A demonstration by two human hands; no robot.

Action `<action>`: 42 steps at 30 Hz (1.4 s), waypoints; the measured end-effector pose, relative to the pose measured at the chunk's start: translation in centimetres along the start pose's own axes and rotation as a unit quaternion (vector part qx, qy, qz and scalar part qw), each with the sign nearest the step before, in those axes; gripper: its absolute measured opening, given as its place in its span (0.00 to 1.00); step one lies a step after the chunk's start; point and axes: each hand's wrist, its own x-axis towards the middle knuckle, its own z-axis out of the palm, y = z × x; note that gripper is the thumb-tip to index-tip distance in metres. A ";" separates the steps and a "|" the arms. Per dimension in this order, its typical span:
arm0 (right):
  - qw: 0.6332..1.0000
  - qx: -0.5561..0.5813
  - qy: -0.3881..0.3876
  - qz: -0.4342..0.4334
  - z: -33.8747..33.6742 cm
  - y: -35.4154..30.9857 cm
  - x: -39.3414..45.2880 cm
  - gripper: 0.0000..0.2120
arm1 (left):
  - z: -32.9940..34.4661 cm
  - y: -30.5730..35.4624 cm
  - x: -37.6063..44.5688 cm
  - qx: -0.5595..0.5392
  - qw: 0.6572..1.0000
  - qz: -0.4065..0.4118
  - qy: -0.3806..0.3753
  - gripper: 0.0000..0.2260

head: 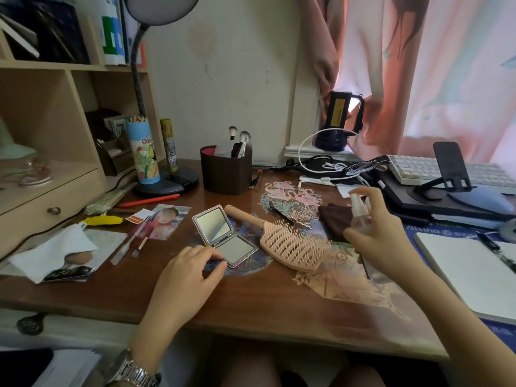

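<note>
An open square compact mirror (224,236) lies in the middle of the brown desk (251,300). My left hand (192,272) rests beside it and pinches its near left corner with thumb and fingers. My right hand (379,233) holds a small clear spray bottle (360,215) upright above the desk, a finger over its white nozzle. A pink hairbrush (290,241) lies between the two hands, handle pointing to the far left. A dark brown cloth (333,219) lies behind the bottle.
A brown holder with makeup brushes (226,170) stands behind the mirror. A desk lamp (164,182), a pencil tube (143,152) and shelves are at the left. Photo (167,222), tissue (53,251) and pens lie left. A notebook (474,272), keyboard (435,170) and phone stand (449,169) are at the right.
</note>
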 end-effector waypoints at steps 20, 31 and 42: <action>0.998 -0.009 -0.020 -0.053 0.5 -1.9 -0.8 0.28 | -0.1 0.1 0.1 0.004 1.000 -0.013 -0.004 0.08; 0.988 0.018 -0.080 -0.133 4.1 -5.2 -3.0 0.28 | -0.3 0.3 -0.1 -0.001 1.000 -0.010 0.004 0.07; 0.991 0.037 -0.060 -0.115 4.7 -5.6 -3.4 0.23 | -0.3 0.2 -0.1 -0.005 1.000 -0.009 0.007 0.08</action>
